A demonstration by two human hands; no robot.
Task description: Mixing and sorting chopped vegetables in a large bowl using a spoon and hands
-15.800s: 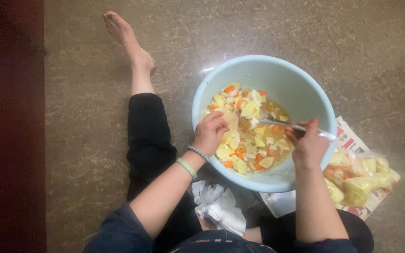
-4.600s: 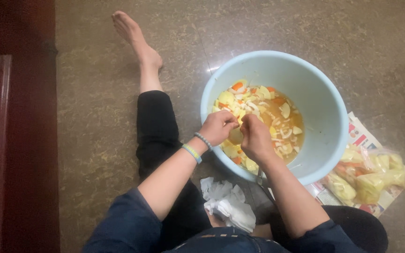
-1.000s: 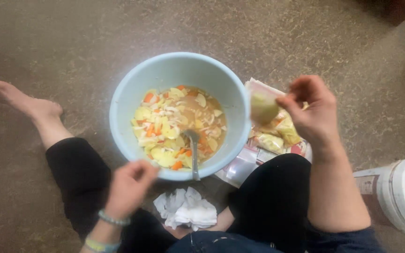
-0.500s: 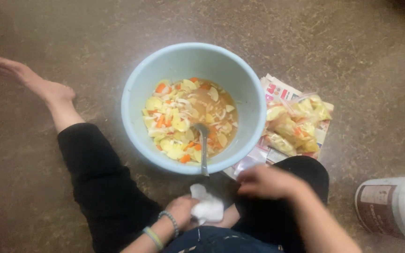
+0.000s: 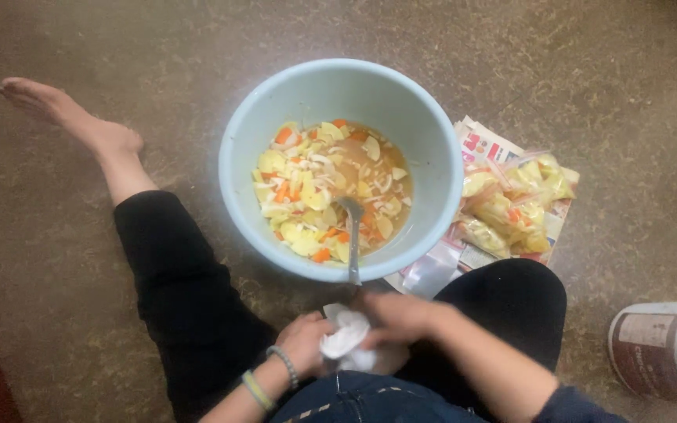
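A light blue bowl point(image 5: 432, 149) sits on the floor between my legs, holding chopped yellow, white and orange pieces in brownish liquid. A metal spoon point(image 5: 352, 235) leans in it, handle over the near rim. Below the bowl, both hands meet on a crumpled white tissue point(image 5: 344, 345) in my lap. My left hand point(image 5: 303, 345) grips it from the left, and my right hand point(image 5: 401, 317) presses on it from the right.
Filled clear plastic bags point(image 5: 511, 207) lie on a printed paper point(image 5: 479, 145) right of the bowl. A white bucket point(image 5: 664, 352) stands at the lower right. My bare left foot point(image 5: 64, 117) stretches out at the upper left on a speckled brown floor.
My right hand came down from the bags at the right to the tissue in my lap, and my left hand closed on the tissue too. The spoon stays in the bowl.
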